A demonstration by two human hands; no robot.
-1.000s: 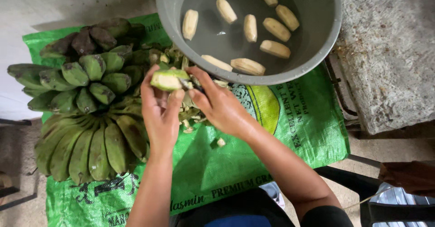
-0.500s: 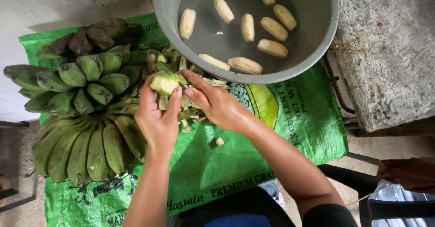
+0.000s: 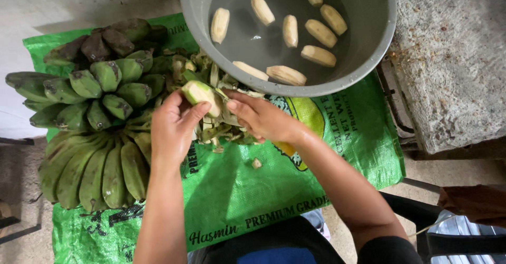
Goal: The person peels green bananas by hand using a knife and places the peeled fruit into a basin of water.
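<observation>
My left hand (image 3: 171, 127) grips the half-peeled green banana (image 3: 199, 92) over the peel pile (image 3: 221, 129) — my right hand (image 3: 261, 117) pinches its skin. I'd strip in long pulls, holding steady.

left hand (image 3: 171, 129): bare — no glove, ring or watch
right hand (image 3: 263, 119): bare too
forearms: uncovered
right sleeve: black, short — at upper arm
lap: dark and blue cloth
</observation>
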